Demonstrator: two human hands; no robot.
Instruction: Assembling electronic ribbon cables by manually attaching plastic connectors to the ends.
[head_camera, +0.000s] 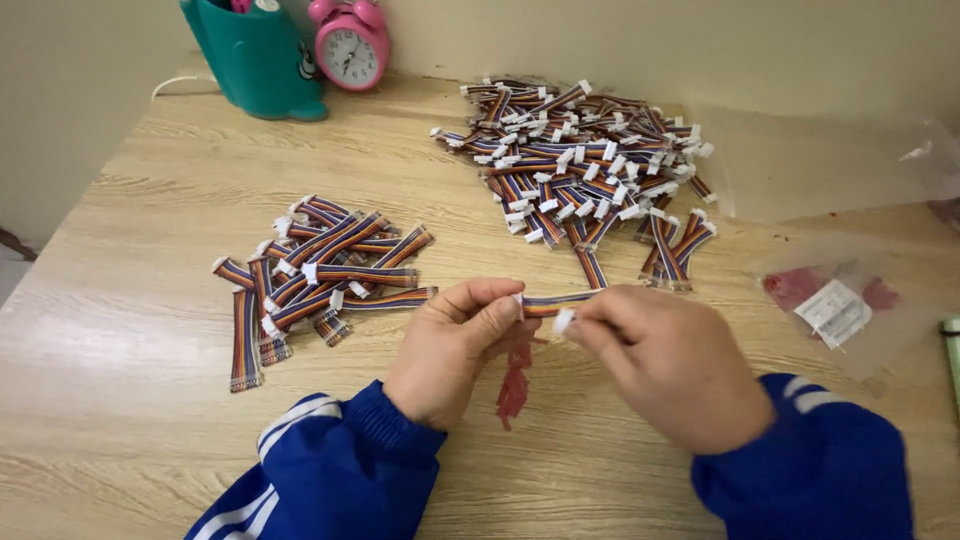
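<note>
Left hand and right hand pinch striped ribbon cable between them above tabletop; clear bag with white label right of cable.

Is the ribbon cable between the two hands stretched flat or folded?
Stretched flat: the ribbon cable runs straight between the left hand and right hand, each pinching one end.

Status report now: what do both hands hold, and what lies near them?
Left hand and right hand pinch one rainbow ribbon cable. Red piece hangs beneath. Cable piles left, beyond.
</note>
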